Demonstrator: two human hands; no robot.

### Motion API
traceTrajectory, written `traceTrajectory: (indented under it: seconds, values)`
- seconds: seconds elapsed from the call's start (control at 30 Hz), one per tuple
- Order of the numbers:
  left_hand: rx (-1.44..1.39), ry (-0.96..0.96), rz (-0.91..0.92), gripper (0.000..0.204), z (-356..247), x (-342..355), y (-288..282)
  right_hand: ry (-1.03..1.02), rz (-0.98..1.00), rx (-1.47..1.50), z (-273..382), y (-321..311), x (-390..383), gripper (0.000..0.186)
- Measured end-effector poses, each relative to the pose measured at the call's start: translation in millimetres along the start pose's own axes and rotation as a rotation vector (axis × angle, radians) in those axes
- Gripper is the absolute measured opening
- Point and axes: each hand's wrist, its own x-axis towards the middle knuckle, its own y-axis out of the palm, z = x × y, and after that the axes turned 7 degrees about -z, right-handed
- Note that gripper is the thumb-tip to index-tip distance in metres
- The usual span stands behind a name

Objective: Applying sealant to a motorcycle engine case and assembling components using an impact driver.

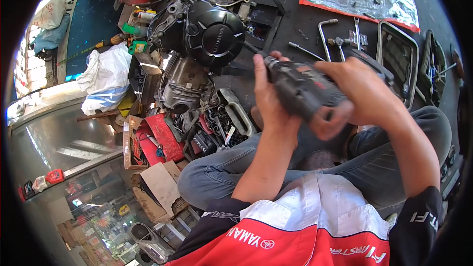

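Observation:
Both of my hands hold a black cordless drill (pixel 305 88) in front of my lap. My left hand (pixel 270 88) wraps round its front end near the chuck. My right hand (pixel 364 81) grips the handle, hiding most of it, and is somewhat blurred. The drill's dark bit points up and left at a motorcycle engine (pixel 185 81) on the floor. Its tip is by the edge of the engine's round black cover (pixel 214 37); I cannot tell whether it touches a bolt there.
To the right lie an L-shaped wrench (pixel 322 39), a ratchet (pixel 339 42) and metal-rimmed trays (pixel 400 59). A plastic sheet (pixel 364 0) with small parts is beyond them. Left of my knee are a red box (pixel 165 138) and a parts bin (pixel 239 111). A glass display case (pixel 64 138) stands farther left.

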Motion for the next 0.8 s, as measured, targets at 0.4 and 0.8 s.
traceTrajectory:
  seconds: [0.4, 0.8]
  values:
    - [0.145, 0.089, 0.12, 0.04, 1, 27, 39, -0.085, -0.192, 0.267, -14, -21, 8, 0.052]
    - [0.166, 0.103, 0.025, 0.045, -7, 22, 54, 0.0, -0.065, 0.286, -4, -27, 26, 0.038]
